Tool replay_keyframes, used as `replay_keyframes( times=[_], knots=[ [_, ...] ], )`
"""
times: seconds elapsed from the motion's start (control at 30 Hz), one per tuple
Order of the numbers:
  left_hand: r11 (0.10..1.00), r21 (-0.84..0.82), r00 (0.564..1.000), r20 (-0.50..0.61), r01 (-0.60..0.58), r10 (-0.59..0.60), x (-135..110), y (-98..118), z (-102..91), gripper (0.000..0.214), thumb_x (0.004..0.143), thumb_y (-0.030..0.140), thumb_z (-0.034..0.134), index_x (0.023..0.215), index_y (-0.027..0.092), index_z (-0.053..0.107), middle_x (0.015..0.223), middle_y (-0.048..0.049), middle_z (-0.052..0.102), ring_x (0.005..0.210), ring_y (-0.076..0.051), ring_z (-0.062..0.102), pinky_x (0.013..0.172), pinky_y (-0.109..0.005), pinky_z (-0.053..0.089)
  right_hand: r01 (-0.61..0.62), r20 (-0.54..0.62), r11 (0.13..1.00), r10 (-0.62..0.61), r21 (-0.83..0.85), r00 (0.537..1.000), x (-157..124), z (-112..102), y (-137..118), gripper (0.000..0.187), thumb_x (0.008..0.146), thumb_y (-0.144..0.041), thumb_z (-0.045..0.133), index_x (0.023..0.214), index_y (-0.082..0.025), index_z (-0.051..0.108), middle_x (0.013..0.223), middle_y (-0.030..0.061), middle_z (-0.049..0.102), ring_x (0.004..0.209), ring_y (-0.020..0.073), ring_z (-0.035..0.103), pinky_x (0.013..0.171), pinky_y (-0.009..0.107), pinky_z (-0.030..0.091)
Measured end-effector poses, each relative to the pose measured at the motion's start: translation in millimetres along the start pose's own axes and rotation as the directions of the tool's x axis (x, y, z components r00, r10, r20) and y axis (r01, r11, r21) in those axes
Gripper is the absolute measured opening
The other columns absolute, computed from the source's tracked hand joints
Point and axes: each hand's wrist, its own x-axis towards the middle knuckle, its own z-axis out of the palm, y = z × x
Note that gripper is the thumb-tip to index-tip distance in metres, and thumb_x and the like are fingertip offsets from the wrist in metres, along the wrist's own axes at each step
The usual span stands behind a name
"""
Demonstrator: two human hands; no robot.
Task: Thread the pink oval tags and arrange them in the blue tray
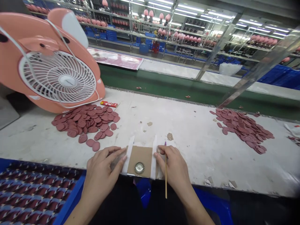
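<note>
A brown cardboard piece lies at the table's front edge, with a white strip along each side. On its near part rests a round metal bottle cap, its hollow side apparently up. My left hand grips the cardboard's left side, thumb and fingers closed at the white strip. At the opposite side, my right hand has its fingers curled, thumb touching the right strip. A thin wooden stick with a purple tip is held in those fingers, pointing away from me.
Reddish oval pieces are heaped at left and at right. A pink animal-shaped fan stands behind the left heap, near a small red-yellow packet. A blue crate is at lower left. Beyond the table runs a green conveyor belt.
</note>
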Motion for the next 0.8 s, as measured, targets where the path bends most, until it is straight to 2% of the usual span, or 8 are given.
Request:
replay_keyframes(
  times=[0.13,0.2,0.33,0.47,0.53,0.6,0.7,0.8],
  knots=[
    [0.972,0.21,0.98,-0.191,0.101,-0.06,6.4,-27.5,-20.6,0.036,0.096,0.045,0.048,0.115,0.023,0.07,0.12,-0.011,0.069,0.108,-0.034,0.061,0.089,-0.05,0.048,0.039,-0.054,0.998,-0.037,0.045,0.998,-3.7,-3.2,9.3,0.031,0.103,-0.041,0.048,0.117,-0.017,0.062,0.096,0.0084,0.062,0.093,0.0266,0.058,0.082,0.04,0.05],
    [0.935,0.327,0.982,-0.165,0.138,-0.088,7.1,-46.6,-30.8,0.037,0.095,0.046,0.048,0.117,0.025,0.069,0.122,-0.0118,0.07,0.11,-0.039,0.061,0.085,-0.055,0.048,0.062,-0.079,0.996,-0.057,0.06,0.995,-4.6,-5.9,14.5,0.032,0.104,-0.042,0.048,0.117,-0.017,0.063,0.096,0.0084,0.062,0.091,0.0256,0.059,0.081,0.04,0.051],
    [0.912,0.41,0.999,-0.039,-0.002,0.02,6.7,-79.9,-33.3,0.035,0.095,0.047,0.046,0.117,0.031,0.068,0.118,-0.0083,0.072,0.106,-0.037,0.064,0.083,-0.052,0.05,0.09,-0.119,0.993,-0.081,0.071,0.99,-3.7,-11.4,22.3,0.03,0.104,-0.041,0.05,0.116,-0.017,0.064,0.098,0.0083,0.063,0.091,0.0245,0.061,0.081,0.039,0.053],
    [0.914,0.406,0.985,-0.158,-0.002,0.072,6.3,-73.1,-30.0,0.037,0.099,0.041,0.04,0.113,0.024,0.07,0.111,-0.0098,0.073,0.099,-0.037,0.064,0.082,-0.053,0.051,0.116,-0.143,0.986,-0.098,0.12,0.985,-3.7,-17.2,20.8,0.026,0.102,-0.037,0.054,0.115,-0.019,0.066,0.098,0.0077,0.064,0.092,0.0241,0.061,0.081,0.038,0.053],
    [0.961,0.271,0.964,-0.266,0.05,0.025,6.1,-52.0,-32.6,0.036,0.1,0.038,0.041,0.105,0.022,0.072,0.107,-0.0097,0.074,0.099,-0.034,0.065,0.088,-0.051,0.05,0.135,-0.159,0.976,-0.108,0.173,0.981,-4.0,-20.4,12.8,0.023,0.101,-0.035,0.056,0.116,-0.02,0.066,0.1,0.0077,0.065,0.091,0.0233,0.062,0.08,0.037,0.053],
    [0.996,-0.016,0.944,-0.319,0.084,-0.084,6.1,-25.2,-34.9,0.033,0.099,0.04,0.046,0.096,0.024,0.074,0.103,-0.0067,0.073,0.101,-0.029,0.066,0.095,-0.045,0.049,0.157,-0.167,0.957,-0.118,0.243,0.979,-3.2,-23.3,-1.1,0.02,0.101,-0.032,0.057,0.114,-0.021,0.067,0.099,0.0069,0.065,0.087,0.021,0.062,0.075,0.033,0.054],
    [0.859,-0.476,0.949,-0.137,0.19,-0.286,4.6,12.9,-32.9,0.031,0.094,0.046,0.053,0.085,0.026,0.075,0.09,-0.0015,0.074,0.088,-0.023,0.067,0.085,-0.035,0.054,0.179,-0.143,0.912,-0.135,0.368,0.981,0.5,-25.0,-30.0,0.017,0.101,-0.031,0.057,0.109,-0.022,0.069,0.092,0.0048,0.065,0.079,0.0175,0.063,0.068,0.026,0.054],
    [0.646,-0.705,0.936,0.075,0.293,-0.343,-0.7,38.1,-24.9,0.031,0.089,0.051,0.059,0.082,0.024,0.074,0.075,-0.001,0.07,0.064,-0.018,0.061,0.061,-0.029,0.054,0.142,-0.061,0.793,-0.132,0.592,0.989,4.7,-20.7,-57.1,0.016,0.097,-0.031,0.061,0.106,-0.022,0.072,0.092,0.0042,0.066,0.079,0.0165,0.064,0.069,0.024,0.055]
  ],
)
